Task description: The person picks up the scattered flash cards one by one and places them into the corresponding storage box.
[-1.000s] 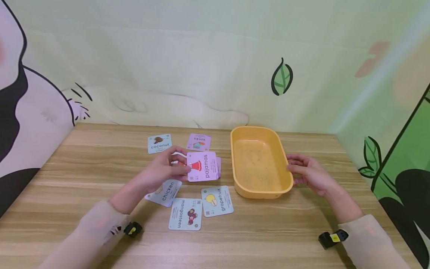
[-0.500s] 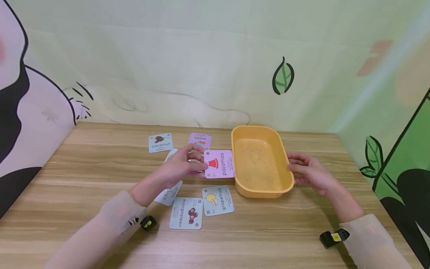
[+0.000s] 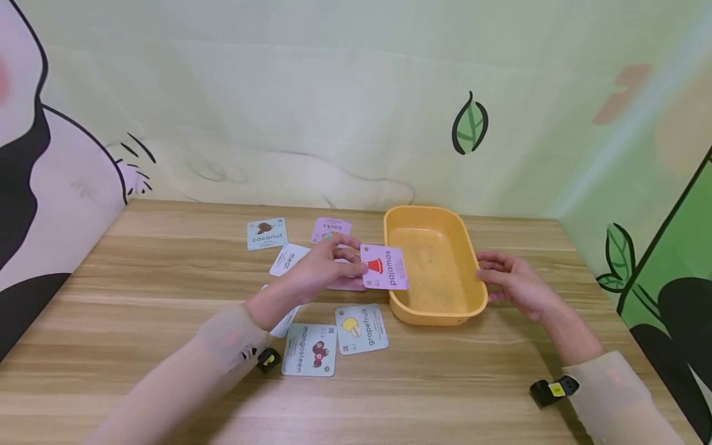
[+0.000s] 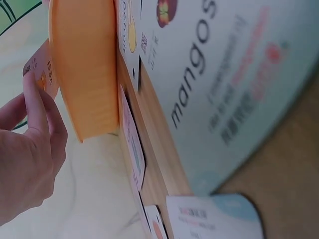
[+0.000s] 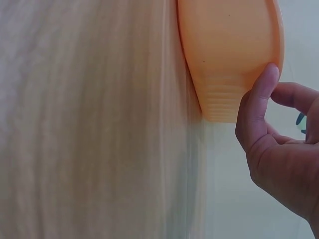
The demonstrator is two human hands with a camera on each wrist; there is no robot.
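Between thumb and fingers, my left hand [image 3: 325, 266] pinches a purple flash card [image 3: 385, 267] reading "pajamas". The card hangs over the left rim of a yellow plastic basin [image 3: 431, 320]. In the left wrist view, the underside of the held card [image 4: 44, 69] shows a different picture. At the basin's right side, my right hand [image 3: 514, 284] holds the rim, its thumb [image 5: 266, 82] against the outer wall. Under my left hand lies another purple card [image 3: 346, 284], mostly covered.
Left of the basin lie a coconut card [image 3: 267, 235], a socks card [image 3: 331, 228], a meat card [image 3: 288, 258], a mangosteen card [image 3: 309, 351] and a grapefruit card [image 3: 361, 329]. My left forearm partly hides another card [image 3: 285, 322]. A printed cloth backdrop [image 3: 278, 111] borders the table's back.
My left hand has carried the pajamas card rightward, from above the other cards to over the basin's left rim. The right hand stays at the basin. The meat card is now uncovered.
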